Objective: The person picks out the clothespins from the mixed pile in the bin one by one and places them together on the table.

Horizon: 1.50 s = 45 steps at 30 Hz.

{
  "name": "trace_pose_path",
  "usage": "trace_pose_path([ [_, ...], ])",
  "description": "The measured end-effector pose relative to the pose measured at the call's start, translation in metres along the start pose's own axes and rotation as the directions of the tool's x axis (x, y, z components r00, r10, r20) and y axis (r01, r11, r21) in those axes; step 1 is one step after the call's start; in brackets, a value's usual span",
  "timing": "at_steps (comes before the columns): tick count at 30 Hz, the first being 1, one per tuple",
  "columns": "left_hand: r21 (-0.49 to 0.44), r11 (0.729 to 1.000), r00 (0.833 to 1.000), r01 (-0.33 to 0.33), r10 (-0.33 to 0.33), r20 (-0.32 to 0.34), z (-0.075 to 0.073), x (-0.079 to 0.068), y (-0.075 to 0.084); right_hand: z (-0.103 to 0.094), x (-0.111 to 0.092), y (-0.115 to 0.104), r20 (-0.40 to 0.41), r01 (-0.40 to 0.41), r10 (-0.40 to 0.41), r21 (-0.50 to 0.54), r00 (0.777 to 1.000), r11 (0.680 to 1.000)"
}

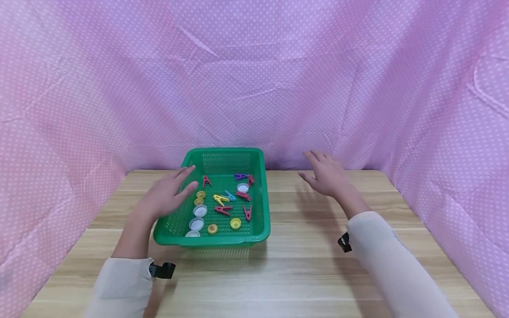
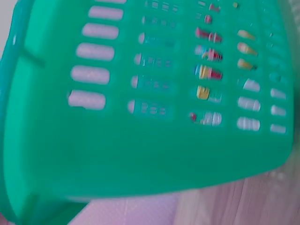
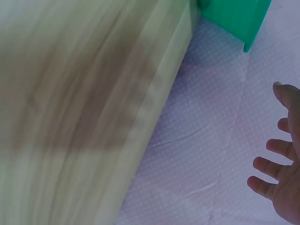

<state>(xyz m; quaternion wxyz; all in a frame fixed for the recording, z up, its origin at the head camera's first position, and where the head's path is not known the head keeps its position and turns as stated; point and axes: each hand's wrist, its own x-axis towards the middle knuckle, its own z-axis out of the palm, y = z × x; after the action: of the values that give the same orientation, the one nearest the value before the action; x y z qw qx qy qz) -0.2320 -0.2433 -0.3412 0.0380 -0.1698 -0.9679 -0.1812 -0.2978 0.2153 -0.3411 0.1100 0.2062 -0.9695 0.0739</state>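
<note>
A green plastic basket (image 1: 264,212) stands left of the table's middle. Inside lie several clothespins in red, purple, blue and yellow, such as a yellow clothespin (image 1: 220,199), and round caps in white and yellow, such as a white cap (image 1: 200,210). My left hand (image 1: 165,194) overlaps the basket's left rim in the head view, fingers extended and holding nothing. In the left wrist view the slotted side wall (image 2: 140,150) fills the picture, that hand out of sight. To the basket's right, my right hand (image 1: 326,174) hovers over the table with fingers spread, holding nothing.
The wooden table (image 1: 294,274) ends at a back edge near the pink dotted curtain (image 1: 254,88), which also hangs along both sides. Dark wrist bands with black mounts (image 1: 163,270) sit on both sleeves.
</note>
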Motion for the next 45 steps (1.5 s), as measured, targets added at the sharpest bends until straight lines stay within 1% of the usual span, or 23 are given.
trace_pose_path([
  [3, -0.028, 1.0, 1.0, 0.004, -0.004, -0.01, -0.001, -0.002, -0.011, 0.0, 0.008, -0.011, 0.0, 0.018, -0.018, 0.003, 1.0, 1.0],
  [6, -0.077, 0.997, 1.0, -0.01, 0.009, -0.012, 0.0, -0.002, -0.02, 0.0, 0.014, -0.021, 0.01, 0.025, -0.025, 0.022, 1.0, 0.999],
  [10, -0.178, 0.984, 0.999, -0.019, 0.015, -0.028, 0.003, -0.004, -0.03, 0.0, 0.021, -0.034, 0.01, 0.036, -0.037, 0.049, 0.999, 0.998],
  [12, -0.232, 0.973, 0.999, -0.02, 0.01, -0.043, 0.005, -0.005, -0.035, 0.002, 0.024, -0.04, 0.003, 0.047, -0.047, 0.055, 0.999, 0.997],
  [15, -0.299, 0.954, 0.998, -0.008, -0.009, -0.055, 0.009, -0.006, -0.04, 0.005, 0.029, -0.05, -0.001, 0.064, -0.064, 0.058, 0.998, 0.996],
  [17, -0.331, 0.943, 0.998, 0.012, -0.033, -0.058, 0.011, -0.007, -0.044, 0.008, 0.033, -0.056, -0.001, 0.073, -0.073, 0.058, 0.997, 0.996],
  [19, -0.364, 0.93, 0.996, 0.051, -0.076, -0.055, 0.013, -0.008, -0.047, 0.012, 0.036, -0.063, -0.002, 0.088, -0.088, 0.057, 0.996, 0.994],
  [21, -0.408, 0.909, 0.991, 0.091, -0.123, -0.051, 0.015, -0.01, -0.05, 0.015, 0.039, -0.07, -0.002, 0.104, -0.104, 0.056, 0.995, 0.993],
  [22, -0.436, 0.893, 0.988, 0.112, -0.147, -0.046, 0.016, -0.01, -0.052, 0.017, 0.04, -0.073, -0.003, 0.112, -0.112, 0.056, 0.994, 0.992],
  [23, -0.474, 0.871, 0.985, 0.127, -0.168, -0.044, 0.017, -0.011, -0.053, 0.018, 0.041, -0.077, -0.001, 0.12, -0.12, 0.055, 0.993, 0.991],
  [24, -0.514, 0.846, 0.981, 0.142, -0.189, -0.04, 0.018, -0.011, -0.054, 0.019, 0.042, -0.08, 0.002, 0.128, -0.128, 0.058, 0.992, 0.99],
  [26, -0.597, 0.788, 0.976, 0.149, -0.213, -0.038, 0.019, -0.012, -0.055, 0.021, 0.044, -0.086, 0.011, 0.139, -0.14, 0.056, 0.99, 0.989],
  [30, -0.744, 0.655, 0.973, 0.132, -0.23, -0.03, 0.021, -0.011, -0.058, 0.022, 0.046, -0.097, 0.041, 0.152, -0.154, 0.047, 0.987, 0.987],
  [32, -0.793, 0.597, 0.972, 0.121, -0.233, -0.027, 0.022, -0.011, -0.06, 0.023, 0.047, -0.103, 0.057, 0.16, -0.162, 0.043, 0.985, 0.986],
  [37, -0.868, 0.488, 0.972, 0.09, -0.232, -0.03, 0.027, -0.015, -0.068, 0.027, 0.051, -0.119, 0.092, 0.216, -0.219, 0.043, 0.971, 0.976],
  [41, -0.905, 0.419, 0.972, 0.072, -0.233, -0.03, 0.03, -0.017, -0.072, 0.031, 0.055, -0.131, 0.092, 0.288, -0.29, 0.035, 0.953, 0.957],
  [42, -0.909, 0.41, 0.972, 0.076, -0.234, -0.025, 0.03, -0.017, -0.072, 0.031, 0.056, -0.134, 0.094, 0.302, -0.304, 0.034, 0.948, 0.953],
  [43, -0.91, 0.407, 0.972, 0.082, -0.235, -0.017, 0.031, -0.017, -0.072, 0.032, 0.057, -0.137, 0.097, 0.315, -0.316, 0.033, 0.944, 0.949],
  [45, -0.908, 0.406, 0.97, 0.106, -0.244, 0.003, 0.03, -0.016, -0.072, 0.033, 0.058, -0.142, 0.109, 0.331, -0.332, 0.035, 0.937, 0.943],
])
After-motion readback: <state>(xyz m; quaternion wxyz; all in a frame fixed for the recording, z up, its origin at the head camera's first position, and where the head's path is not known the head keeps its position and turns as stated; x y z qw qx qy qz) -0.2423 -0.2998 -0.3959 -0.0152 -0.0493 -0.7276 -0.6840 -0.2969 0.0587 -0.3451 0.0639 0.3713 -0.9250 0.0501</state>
